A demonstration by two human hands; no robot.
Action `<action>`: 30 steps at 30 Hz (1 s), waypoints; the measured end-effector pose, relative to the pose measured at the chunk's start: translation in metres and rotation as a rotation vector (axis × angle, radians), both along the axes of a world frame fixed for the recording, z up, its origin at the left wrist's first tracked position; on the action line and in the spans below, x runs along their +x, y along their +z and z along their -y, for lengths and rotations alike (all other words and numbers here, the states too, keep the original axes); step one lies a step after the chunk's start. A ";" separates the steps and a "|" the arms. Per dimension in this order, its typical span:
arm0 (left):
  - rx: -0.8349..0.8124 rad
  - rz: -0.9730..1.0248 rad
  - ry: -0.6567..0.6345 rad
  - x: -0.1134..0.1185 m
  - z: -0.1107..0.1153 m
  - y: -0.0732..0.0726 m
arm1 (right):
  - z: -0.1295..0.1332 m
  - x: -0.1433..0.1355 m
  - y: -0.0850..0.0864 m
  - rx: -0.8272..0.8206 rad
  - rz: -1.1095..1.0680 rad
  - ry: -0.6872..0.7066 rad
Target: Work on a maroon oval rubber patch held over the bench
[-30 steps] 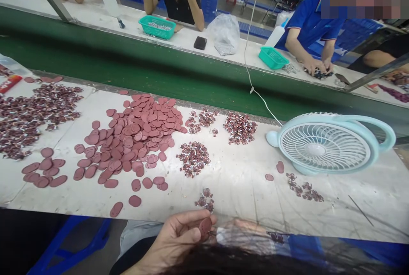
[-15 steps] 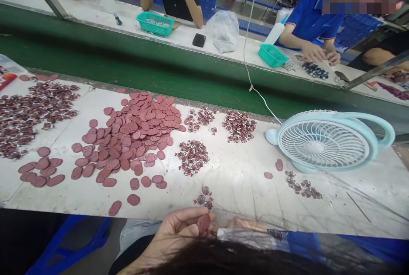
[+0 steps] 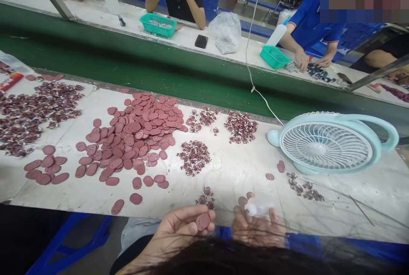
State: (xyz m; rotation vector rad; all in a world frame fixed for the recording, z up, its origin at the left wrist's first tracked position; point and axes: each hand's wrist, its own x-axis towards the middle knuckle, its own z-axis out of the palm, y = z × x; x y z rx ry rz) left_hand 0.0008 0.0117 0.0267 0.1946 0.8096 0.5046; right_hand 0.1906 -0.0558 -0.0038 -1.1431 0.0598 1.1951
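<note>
The left hand (image 3: 179, 228) lay palm-up at the near edge of the worn white worktable (image 3: 236, 177), fingers curled inward and thumb pressed down on a flat reddish-brown oval tag (image 3: 203, 221), which it pinched against the fingertips. Just to its right, the right hand (image 3: 255, 224) was raised with fingers bunched upward around a small clear plastic piece (image 3: 257, 207); the blur there left it impossible to tell how firmly it gripped. Dark hair (image 3: 243, 258) covered both wrists at the bottom of the view.

Just beyond the left hand, on the worktable, sat a tiny cluster of dark red-and-white printed bits (image 3: 206, 198). Farther back on the worktable lay a larger pile of the same bits (image 3: 194, 157), and to its left a broad heap of reddish-brown oval tags (image 3: 140, 132). At the worktable's right end stood a pale blue round desk fan (image 3: 329, 145), lying tilted, its white cable (image 3: 251, 53) running away across the green conveyor belt (image 3: 143, 70) behind the worktable. Beyond the belt, other people's hands worked near two green plastic baskets (image 3: 158, 25).
</note>
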 end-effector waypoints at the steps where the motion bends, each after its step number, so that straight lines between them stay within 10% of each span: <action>1: -0.013 -0.011 0.011 0.000 -0.001 0.000 | -0.006 0.009 -0.002 0.063 -0.234 -0.074; 3: -0.024 -0.048 0.034 -0.002 -0.002 -0.003 | -0.015 0.027 -0.010 0.147 -0.544 -0.158; 9: 0.068 -0.087 0.134 -0.019 -0.010 -0.020 | -0.012 0.035 -0.020 0.189 -0.521 -0.162; 19: 0.101 -0.146 0.175 -0.041 -0.018 -0.017 | -0.003 -0.007 -0.019 -0.285 1.236 0.647; 30: 0.135 -0.172 0.077 -0.029 -0.006 -0.030 | 0.004 -0.001 -0.020 -0.502 1.605 0.848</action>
